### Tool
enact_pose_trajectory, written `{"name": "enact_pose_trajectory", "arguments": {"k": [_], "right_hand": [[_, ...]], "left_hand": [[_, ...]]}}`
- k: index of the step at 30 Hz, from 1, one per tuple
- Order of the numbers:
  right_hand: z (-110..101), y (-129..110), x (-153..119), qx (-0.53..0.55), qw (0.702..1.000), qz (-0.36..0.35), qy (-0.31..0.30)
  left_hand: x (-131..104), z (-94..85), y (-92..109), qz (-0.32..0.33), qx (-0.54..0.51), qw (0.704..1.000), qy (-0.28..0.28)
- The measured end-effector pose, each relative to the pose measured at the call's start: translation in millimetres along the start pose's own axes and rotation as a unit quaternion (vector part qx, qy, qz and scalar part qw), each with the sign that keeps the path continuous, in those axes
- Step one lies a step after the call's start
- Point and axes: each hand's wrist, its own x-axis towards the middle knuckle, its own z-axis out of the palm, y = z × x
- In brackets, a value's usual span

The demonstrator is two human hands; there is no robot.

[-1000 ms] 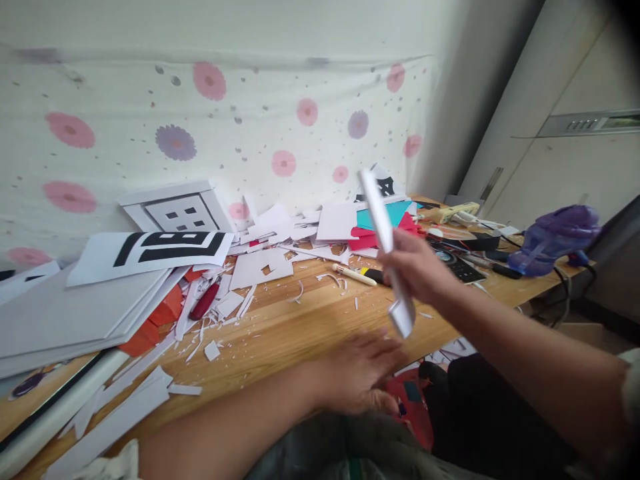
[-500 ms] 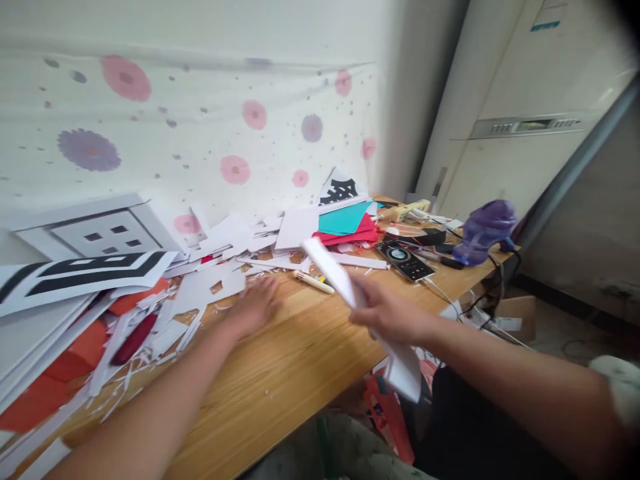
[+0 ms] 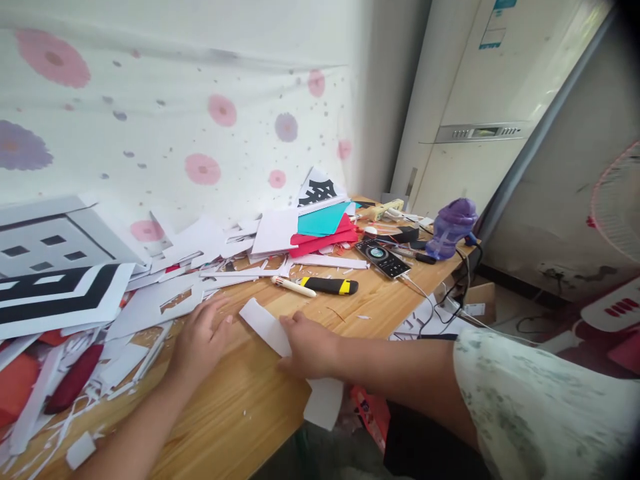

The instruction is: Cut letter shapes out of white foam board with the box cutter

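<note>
A long strip of white paper (image 3: 264,325) slants across the wooden table (image 3: 235,417), and its lower end hangs past the front edge. My right hand (image 3: 311,345) grips its middle, fingers closed over it. To the left, my left hand (image 3: 203,337) is open with nothing in it, fingers stretched towards the paper but apart from it. Beyond both hands lie a cream-coloured pen (image 3: 294,287) and a black and yellow utility knife (image 3: 330,286). White cut-out paper (image 3: 155,303) lies just left of my left hand.
Paper scraps and a dark red tool handle (image 3: 75,379) litter the left side. Teal paper (image 3: 323,220) rests on red sheets at the back. A phone (image 3: 383,259) with a cable and a purple bottle (image 3: 453,230) stand to the right. A pink fan (image 3: 620,200) shows far right.
My right hand has brought the strip down and left onto the table. My left hand has shifted left in view and lifted slightly. The view has turned right, uncovering the utility knife.
</note>
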Motion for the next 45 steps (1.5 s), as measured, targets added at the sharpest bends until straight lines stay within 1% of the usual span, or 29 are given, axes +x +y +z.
{"name": "enact_pose_trajectory", "arguments": {"k": [1,3,4,5,6,7,8,9,10,12,14,16,18,22,26,30,33,35,36,37,38,39,40,41,42,43,44,45], "right_hand": [[-8,-4,0,0.003,1.0,-0.009,0.005],[-36,-2,-5,0.006,0.998,-0.047,0.038],[-55,6,-8,0.004,0.994,-0.083,0.073],[-76,19,-12,0.008,0.987,-0.106,0.122],[-98,37,-17,0.007,0.981,-0.108,0.16],[-117,60,-23,-0.007,0.978,-0.088,0.191],[-134,85,-29,-0.028,0.97,-0.031,0.238],[-146,112,-36,-0.068,0.957,0.034,0.28],[-154,137,-44,-0.089,0.945,0.076,0.305],[-158,180,-59,-0.117,0.93,0.13,0.323],[-152,208,-70,-0.133,0.929,0.148,0.313],[-143,221,-76,-0.144,0.933,0.148,0.295],[-137,225,-76,-0.155,0.937,0.145,0.279],[-133,226,-71,-0.166,0.939,0.141,0.265],[-130,226,-68,-0.163,0.941,0.132,0.265],[-128,226,-66,-0.148,0.942,0.134,0.271],[-132,225,-68,-0.134,0.933,0.138,0.304],[-136,216,-69,-0.121,0.921,0.141,0.343],[-137,208,-69,-0.106,0.915,0.137,0.363],[-137,196,-68,-0.091,0.913,0.126,0.377],[-134,182,-67,-0.074,0.918,0.105,0.377],[-128,164,-64,-0.061,0.927,0.072,0.363],[-120,143,-62,-0.07,0.946,0.024,0.317],[-110,122,-58,-0.083,0.966,-0.037,0.24],[-97,100,-54,-0.096,0.976,-0.103,0.164],[-84,80,-51,-0.113,0.975,-0.165,0.096],[-71,62,-47,-0.128,0.97,-0.2,0.05],[-58,46,-43,-0.147,0.964,-0.22,0.007]], "left_hand": [[-3,1.3,0,-0.008,0.003,1.0,-0.021],[-7,4.9,-3,-0.017,0.006,0.998,-0.061],[-8,6.7,-4,-0.019,0.004,0.997,-0.074],[-9,8.3,-5,-0.02,0.001,0.996,-0.082],[-9,9.4,-6,-0.021,-0.003,0.996,-0.086],[-9,10.2,-7,-0.024,-0.007,0.996,-0.087],[-8,10.5,-7,-0.03,-0.011,0.996,-0.087],[-6,10.6,-8,-0.039,-0.016,0.995,-0.086],[-5,10.6,-8,-0.05,-0.022,0.995,-0.083],[-2,10.7,-8,-0.07,-0.037,0.994,-0.077],[1,11.2,-8,-0.088,-0.047,0.993,-0.07],[2,12.3,-8,-0.102,-0.054,0.991,-0.067],[2,13.6,-8,-0.119,-0.069,0.988,-0.065],[0,17.0,-6,-0.145,-0.112,0.982,-0.055],[-2,20.7,-10,-0.145,-0.13,0.979,-0.054],[-2,24.0,-23,-0.144,-0.129,0.977,-0.084],[-1,24.0,-30,-0.156,-0.116,0.974,-0.119],[1,21.2,-29,-0.157,-0.104,0.974,-0.128],[2,19.1,-26,-0.155,-0.095,0.975,-0.128],[2,16.9,-23,-0.15,-0.085,0.977,-0.129],[3,14.8,-20,-0.144,-0.072,0.978,-0.129],[3,13.1,-18,-0.135,-0.058,0.98,-0.133],[3,12.2,-16,-0.123,-0.042,0.982,-0.136],[3,12.0,-16,-0.11,-0.027,0.984,-0.137],[2,12.8,-17,-0.093,-0.013,0.986,-0.138],[2,14.2,-19,-0.074,0.0,0.988,-0.139],[1,16.2,-22,-0.057,0.011,0.989,-0.139],[0,18.2,-25,-0.042,0.022,0.989,-0.14]]}}
